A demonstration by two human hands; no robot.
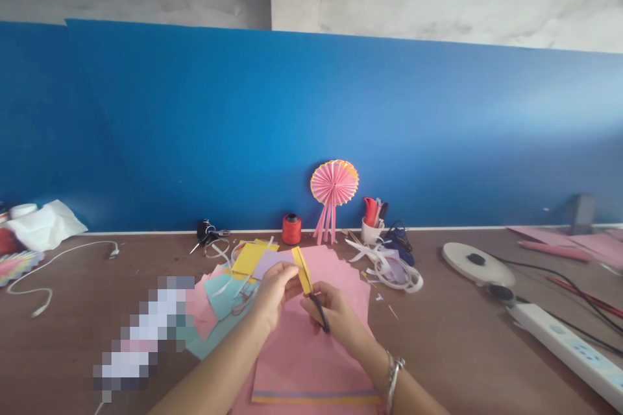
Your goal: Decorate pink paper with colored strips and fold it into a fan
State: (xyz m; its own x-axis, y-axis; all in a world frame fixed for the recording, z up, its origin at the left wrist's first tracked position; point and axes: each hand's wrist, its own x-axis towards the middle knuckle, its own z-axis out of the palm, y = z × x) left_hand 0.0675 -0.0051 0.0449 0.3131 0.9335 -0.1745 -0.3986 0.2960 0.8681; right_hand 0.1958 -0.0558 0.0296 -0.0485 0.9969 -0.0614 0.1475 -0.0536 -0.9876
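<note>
My left hand is closed, pinching a narrow yellow paper strip that stands up between both hands. My right hand is closed on black-handled scissors, whose blades meet the strip's lower end. Both hands hover above a stack of pink paper sheets lying on the brown table. A metal bracelet is on my right wrist.
Loose coloured sheets lie left of the pink stack. A pink paper fan, a red thread spool and a cup of pens stand against the blue wall. White paper strips, a white disc and a power strip lie right.
</note>
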